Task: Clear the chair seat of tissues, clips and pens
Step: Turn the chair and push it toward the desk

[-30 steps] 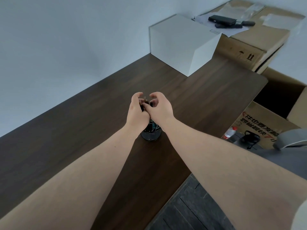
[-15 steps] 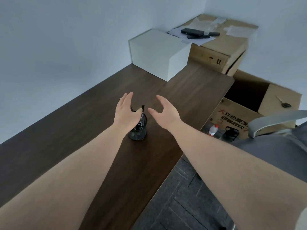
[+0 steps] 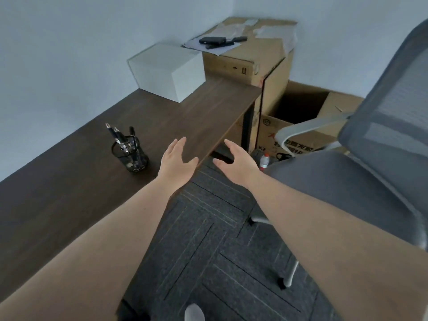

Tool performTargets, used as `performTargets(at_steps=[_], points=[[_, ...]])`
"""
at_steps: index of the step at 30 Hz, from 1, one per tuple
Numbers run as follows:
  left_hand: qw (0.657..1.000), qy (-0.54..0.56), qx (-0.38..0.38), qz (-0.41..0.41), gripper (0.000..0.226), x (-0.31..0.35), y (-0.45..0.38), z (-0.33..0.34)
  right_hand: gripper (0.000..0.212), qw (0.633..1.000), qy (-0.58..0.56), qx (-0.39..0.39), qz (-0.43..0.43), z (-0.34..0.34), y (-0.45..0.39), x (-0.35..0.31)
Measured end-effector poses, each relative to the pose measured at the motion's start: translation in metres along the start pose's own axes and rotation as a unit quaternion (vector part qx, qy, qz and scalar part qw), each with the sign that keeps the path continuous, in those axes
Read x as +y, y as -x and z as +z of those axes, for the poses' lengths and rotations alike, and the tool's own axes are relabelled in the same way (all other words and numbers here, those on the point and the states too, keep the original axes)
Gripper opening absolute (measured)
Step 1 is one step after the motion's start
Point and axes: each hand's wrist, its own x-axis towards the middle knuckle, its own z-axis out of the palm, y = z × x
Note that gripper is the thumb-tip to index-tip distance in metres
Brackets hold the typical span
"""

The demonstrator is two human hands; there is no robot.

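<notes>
A black mesh pen cup stands on the dark wooden desk, with several black pens sticking out of it. My left hand hovers open over the desk's front edge, to the right of the cup and apart from it. My right hand is open too, held in the air over the carpet between desk and chair. The grey office chair seat lies to the right; the part of it in view is bare fabric. Both hands hold nothing.
A white box sits at the desk's far end. Beyond it stands a tall cardboard box with black devices on paper, and an open carton on the floor. A red-capped bottle is near the chair's armrest.
Both hands left the pen cup, opened and swung right towards the chair. The view turned right, bringing the chair seat and backrest into sight. The pens stay in the cup.
</notes>
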Motion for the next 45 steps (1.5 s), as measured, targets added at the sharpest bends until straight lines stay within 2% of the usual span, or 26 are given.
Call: performTargets(at_steps=[8,15,23,29,33,37,45], points=[[0.989,-0.013,-0.136,0.056,0.068,0.099,0.076,0.138,0.073,0.99,0.066,0.059,0.111,-0.118,0.102,0.148],[0.957,-0.062,-0.26,0.117,0.073,0.163,0.112,0.254,0.076,0.94,0.144,0.159,0.265,-0.197,0.187,0.264],[0.911,-0.085,-0.36,0.185,0.079,0.22,0.169,0.368,0.081,0.893,0.055,0.271,0.356,-0.253,0.267,0.371],[0.883,-0.073,-0.414,0.21,0.089,0.248,0.198,0.429,0.088,0.888,0.014,0.274,0.37,-0.266,0.272,0.41],[0.854,-0.133,-0.445,0.235,0.09,0.246,0.206,0.451,0.087,0.903,0.007,0.249,0.35,-0.26,0.261,0.42],[0.838,-0.144,-0.459,0.257,0.081,0.244,0.209,0.454,0.078,0.913,0.005,0.238,0.332,-0.25,0.254,0.423],[0.82,-0.196,-0.466,0.268,0.078,0.221,0.205,0.435,0.077,0.909,0.015,0.241,0.34,-0.22,0.265,0.409]])
